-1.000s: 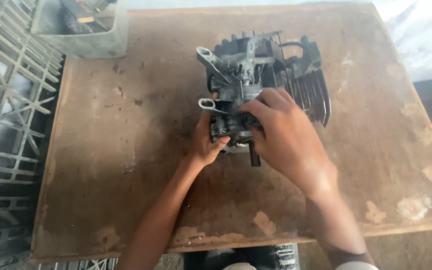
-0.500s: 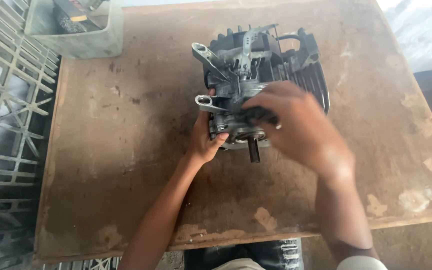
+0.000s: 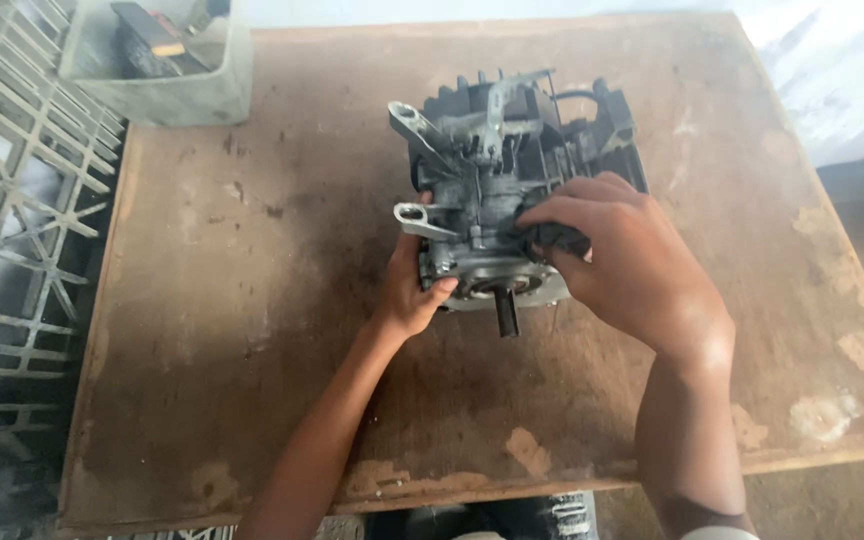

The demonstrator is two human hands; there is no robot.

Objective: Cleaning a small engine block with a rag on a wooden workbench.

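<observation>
Engine block: a small grey metal engine block (image 3: 497, 215) sits a little beyond the middle of the worn wooden table (image 3: 252, 330), its dark finned side turned away from you and a short black shaft (image 3: 507, 312) sticking out of its near face toward you.

Your left hand: your left hand (image 3: 414, 290) cups the block's near left corner, fingers curled against the casing just under a pale metal bracket arm (image 3: 422, 220); the grip is partly closed and in contact with the metal.

Your right hand: your right hand (image 3: 627, 265) lies over the block's near right side, fingers bent and closed round a small dark part (image 3: 557, 238) at the casing; what that part is cannot be made out.

Upper bracket: a second pale lever (image 3: 420, 130) juts up and left from the top of the block, clear of both hands.

Surroundings: a grey plastic tub (image 3: 197, 95) holding dark tools stands at the far left corner of the table, well apart from the block; a light lattice crate (image 3: 12, 250) lies beside the table's left edge.
</observation>
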